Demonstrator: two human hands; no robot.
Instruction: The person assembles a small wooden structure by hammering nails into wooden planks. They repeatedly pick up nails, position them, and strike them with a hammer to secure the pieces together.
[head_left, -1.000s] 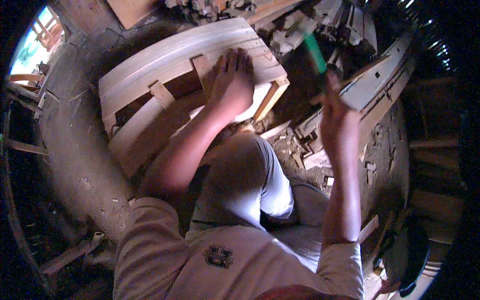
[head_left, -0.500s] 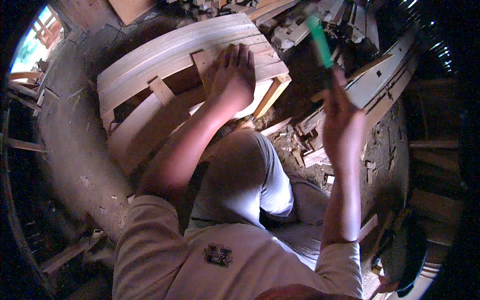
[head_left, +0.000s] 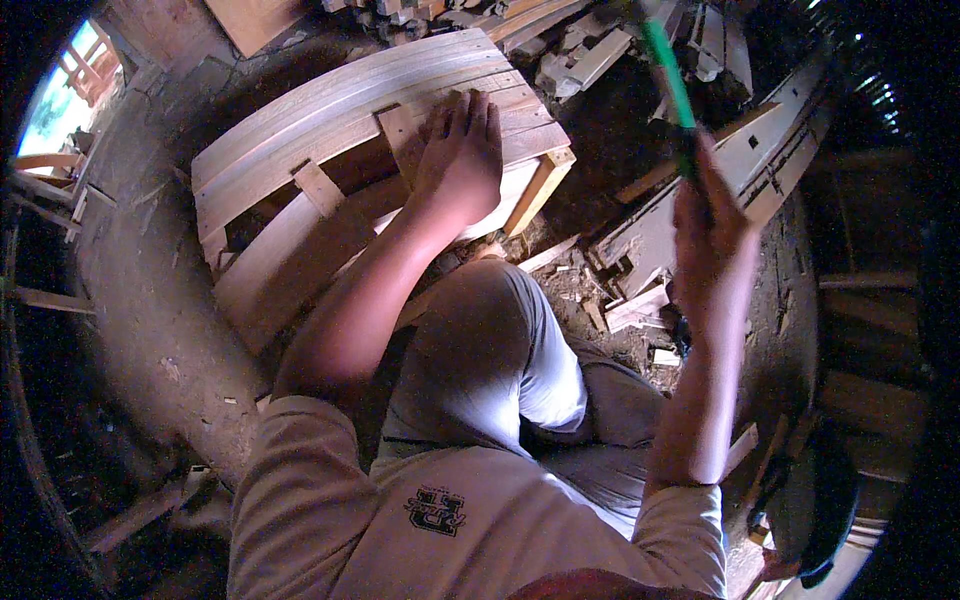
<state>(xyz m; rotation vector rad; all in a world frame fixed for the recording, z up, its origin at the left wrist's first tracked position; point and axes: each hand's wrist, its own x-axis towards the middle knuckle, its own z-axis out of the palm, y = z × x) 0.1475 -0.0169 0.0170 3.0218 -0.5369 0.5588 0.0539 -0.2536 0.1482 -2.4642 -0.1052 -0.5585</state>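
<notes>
A wooden crate (head_left: 350, 90) of pale slats stands tilted in front of my knees, with gaps between some slats. My left hand (head_left: 462, 150) lies flat on its right part, fingers stretched over the slats and a short crosswise board (head_left: 400, 135). Raised to the right of the crate, my right hand (head_left: 712, 215) is wrapped round the green handle of a hammer (head_left: 668, 68). The handle points up and away from me. Its head is at the upper edge of the picture and too dim to make out.
Long boards with cut notches (head_left: 690, 205) lie to the right. Behind the crate are piled offcuts (head_left: 600, 60) and stacked sticks. Wood scraps (head_left: 640, 305) litter the ground beside my bent knee (head_left: 490, 310). A brown panel (head_left: 255, 25) leans at the far left.
My right hand and the hammer have moved right and slightly toward me. The left hand stays on the crate, which has shifted only slightly in the picture.
</notes>
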